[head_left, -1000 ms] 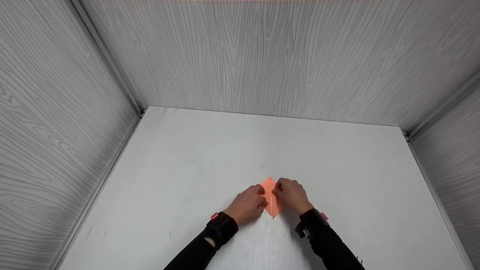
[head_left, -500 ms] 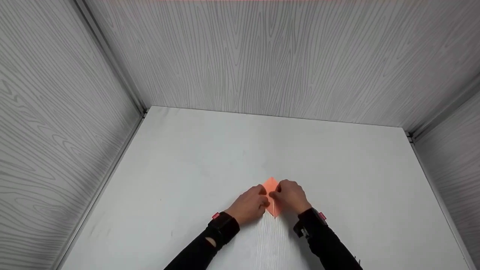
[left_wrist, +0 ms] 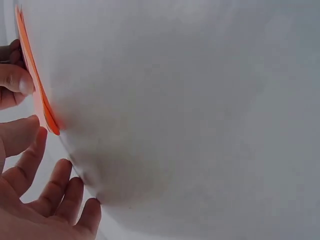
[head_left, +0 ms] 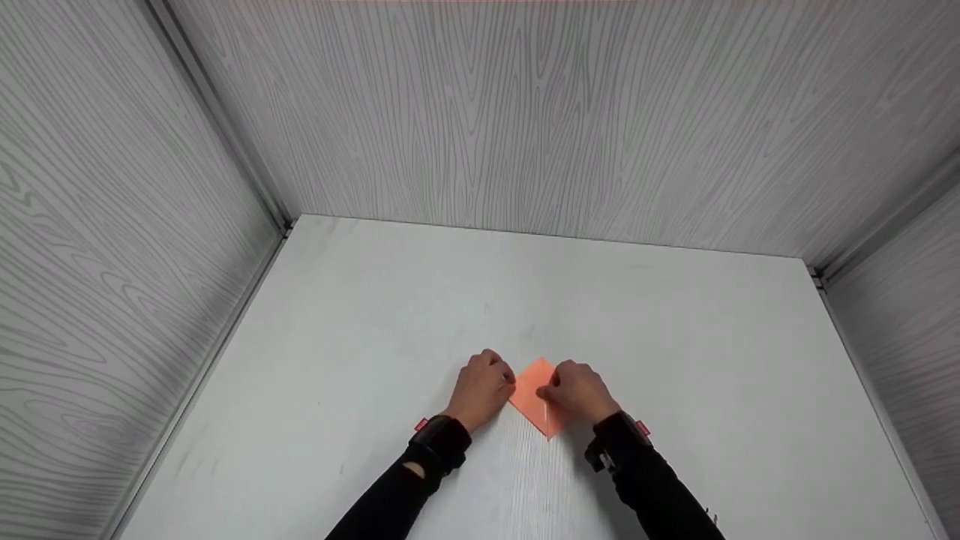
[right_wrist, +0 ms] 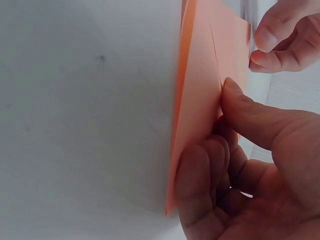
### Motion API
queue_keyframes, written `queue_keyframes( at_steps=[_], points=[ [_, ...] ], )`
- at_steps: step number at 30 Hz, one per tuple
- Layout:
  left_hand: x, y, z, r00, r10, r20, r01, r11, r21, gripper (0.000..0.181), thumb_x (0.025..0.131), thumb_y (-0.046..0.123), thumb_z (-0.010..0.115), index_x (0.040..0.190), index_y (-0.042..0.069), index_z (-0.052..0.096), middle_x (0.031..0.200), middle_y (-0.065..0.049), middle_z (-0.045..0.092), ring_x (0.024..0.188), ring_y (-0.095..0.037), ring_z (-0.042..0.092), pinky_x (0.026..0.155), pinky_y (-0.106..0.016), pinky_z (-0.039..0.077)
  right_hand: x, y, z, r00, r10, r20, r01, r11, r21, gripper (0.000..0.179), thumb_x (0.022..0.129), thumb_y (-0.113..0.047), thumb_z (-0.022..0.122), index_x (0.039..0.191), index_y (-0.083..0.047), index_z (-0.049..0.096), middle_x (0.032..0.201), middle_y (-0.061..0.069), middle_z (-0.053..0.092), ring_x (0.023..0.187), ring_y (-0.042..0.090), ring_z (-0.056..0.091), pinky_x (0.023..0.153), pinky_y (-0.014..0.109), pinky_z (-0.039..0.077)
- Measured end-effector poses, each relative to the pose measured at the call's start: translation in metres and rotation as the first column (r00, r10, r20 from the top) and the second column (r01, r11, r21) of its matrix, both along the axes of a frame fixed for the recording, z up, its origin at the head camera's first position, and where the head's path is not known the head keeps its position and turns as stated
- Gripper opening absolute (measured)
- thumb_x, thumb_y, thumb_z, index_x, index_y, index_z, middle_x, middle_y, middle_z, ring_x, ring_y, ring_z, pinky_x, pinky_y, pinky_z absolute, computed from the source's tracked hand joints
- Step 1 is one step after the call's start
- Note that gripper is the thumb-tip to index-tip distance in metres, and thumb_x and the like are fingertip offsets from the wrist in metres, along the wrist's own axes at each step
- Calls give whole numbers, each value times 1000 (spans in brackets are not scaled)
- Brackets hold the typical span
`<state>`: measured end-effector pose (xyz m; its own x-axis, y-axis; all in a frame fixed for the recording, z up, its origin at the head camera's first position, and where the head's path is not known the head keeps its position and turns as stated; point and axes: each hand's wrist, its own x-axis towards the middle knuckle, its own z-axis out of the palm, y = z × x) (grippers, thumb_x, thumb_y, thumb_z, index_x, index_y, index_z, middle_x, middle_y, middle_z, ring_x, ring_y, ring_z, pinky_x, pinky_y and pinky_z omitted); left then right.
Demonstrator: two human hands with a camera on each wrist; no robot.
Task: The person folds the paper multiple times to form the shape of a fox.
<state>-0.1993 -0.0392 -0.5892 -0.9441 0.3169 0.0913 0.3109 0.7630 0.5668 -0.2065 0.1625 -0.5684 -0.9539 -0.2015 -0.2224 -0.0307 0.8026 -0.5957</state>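
Note:
A folded sheet of orange origami paper (head_left: 531, 384) lies diamond-shaped on the white table, one tip toward the person. A crease line runs down its face. My left hand (head_left: 478, 390) is at the paper's left corner, and the thumb and index finger (right_wrist: 259, 59) pinch that corner in the right wrist view. The other left fingers (left_wrist: 62, 182) are spread near the tabletop. With its thumb pressed on the face near the center line, my right hand (head_left: 583, 394) holds the right side, its fingers curled along the edge. Layered edges of the paper (left_wrist: 37, 75) show in the left wrist view.
The white tabletop (head_left: 390, 300) meets a grey wood-grain panel (head_left: 480, 112) at the back. Similar panels stand on the left (head_left: 97, 262) and right (head_left: 907, 300). Each wrist wears a black band (head_left: 439, 442).
My left hand has slid off the paper's face, left and away from the person, to its left corner, uncovering more of the left half. The right thumb has shifted slightly left, then stayed.

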Motion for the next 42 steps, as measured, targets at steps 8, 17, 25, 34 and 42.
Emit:
queue_keyframes(
  at_steps=[8,17,25,34,42],
  points=[
    [-11,-5,-4,999,39,-31,-38,999,9,9,87,15,85,85,10,78,131,-16,64,125,-39,59,106,-52,50,1,-2,1,999,-8,32,8,1000,-1,41,95,-17,76,65,-15,48,60,-5,35,56,11,33,55,27,25],
    [-22,11,-2,988,156,15,-156,988,19,13,86,22,87,82,14,78,141,-13,60,139,-41,48,118,-60,38,3,-3,3,999,13,34,-14,1000,20,38,96,-17,75,67,-12,52,60,-4,38,55,12,35,55,26,26],
    [-37,35,-2,966,254,46,-256,966,35,17,85,28,89,79,18,76,148,-10,59,149,-39,41,121,-71,26,1,-4,4,998,-9,65,7,1000,31,31,96,-17,75,72,-10,58,63,-2,44,57,13,40,56,27,29],
    [-46,49,0,939,335,75,-335,942,-6,19,86,34,88,79,21,75,153,-6,55,158,-40,32,122,-80,17,4,-7,3,999,4,52,-6,999,37,24,96,-17,75,80,-6,60,69,0,48,61,15,43,59,28,32],
    [-48,46,-4,960,274,58,-278,958,70,19,85,30,89,77,19,76,156,-8,54,159,-41,30,124,-79,14,4,0,2,999,-25,33,24,1000,11,28,95,-18,77,78,-6,58,69,-1,45,62,14,42,59,27,31]
  ],
)
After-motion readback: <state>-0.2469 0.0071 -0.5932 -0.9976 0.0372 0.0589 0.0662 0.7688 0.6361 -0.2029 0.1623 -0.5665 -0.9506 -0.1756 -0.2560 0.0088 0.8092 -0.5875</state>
